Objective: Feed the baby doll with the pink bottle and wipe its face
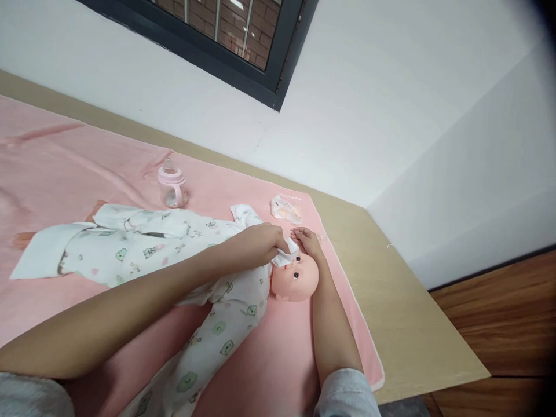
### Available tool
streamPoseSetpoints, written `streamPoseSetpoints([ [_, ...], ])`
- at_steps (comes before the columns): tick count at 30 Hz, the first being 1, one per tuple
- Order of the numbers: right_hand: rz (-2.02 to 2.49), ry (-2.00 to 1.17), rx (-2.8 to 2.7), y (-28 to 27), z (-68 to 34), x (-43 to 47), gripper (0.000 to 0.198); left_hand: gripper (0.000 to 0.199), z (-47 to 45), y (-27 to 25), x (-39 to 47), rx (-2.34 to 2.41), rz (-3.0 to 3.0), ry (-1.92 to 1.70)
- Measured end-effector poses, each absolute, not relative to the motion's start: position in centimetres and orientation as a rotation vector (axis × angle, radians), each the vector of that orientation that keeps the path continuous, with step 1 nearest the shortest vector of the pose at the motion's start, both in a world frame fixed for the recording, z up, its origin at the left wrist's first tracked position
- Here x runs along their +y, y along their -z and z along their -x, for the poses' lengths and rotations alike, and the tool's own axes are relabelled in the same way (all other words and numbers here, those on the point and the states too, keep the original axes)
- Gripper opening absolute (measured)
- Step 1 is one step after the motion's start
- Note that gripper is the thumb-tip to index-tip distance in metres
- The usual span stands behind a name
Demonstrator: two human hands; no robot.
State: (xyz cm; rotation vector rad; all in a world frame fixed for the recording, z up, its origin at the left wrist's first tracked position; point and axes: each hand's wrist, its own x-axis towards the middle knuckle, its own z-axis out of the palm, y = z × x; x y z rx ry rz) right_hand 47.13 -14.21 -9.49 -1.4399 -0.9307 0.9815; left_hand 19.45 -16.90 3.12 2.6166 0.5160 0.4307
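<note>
A baby doll in white printed pajamas lies on its back on a pink blanket, its bald head toward the right. My left hand reaches across its chest, fingers closed on a white wipe that touches the doll's cheek near the mouth. Beyond the head, my right hand rests beside it with fingers stretched out and nothing seen in them; part of that palm is hidden. Just past my hands lies a small clear plastic packet.
A pink-handled baby bottle stands on the blanket near the doll's legs. The wooden tabletop shows along the right and back, ending at a white wall with a dark-framed window.
</note>
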Motion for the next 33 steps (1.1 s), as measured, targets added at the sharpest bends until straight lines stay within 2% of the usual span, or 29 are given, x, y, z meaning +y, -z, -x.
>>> streamPoseSetpoints([
  [17, 1.444, -0.958, -0.942, 9.4, -47.0, -14.3, 0.015, 0.042, -18.7, -4.3, -16.5, 0.57, -2.643, -0.495],
  [23, 1.43, -0.998, -0.964, 8.4, -46.7, -14.5, 0.016, 0.038, -16.4, -5.5, -14.3, 0.921, -2.801, -0.56],
  [30, 1.414, -0.79, -1.199, 1.2, -44.6, -16.6, 0.031, 0.038, -14.7, -6.0, -12.1, 1.151, -2.853, -0.751],
  [33, 1.343, -0.622, -1.522, -2.9, -41.7, -18.9, 0.029, 0.039, -15.0, -5.5, -11.9, 1.146, -2.865, -0.759],
])
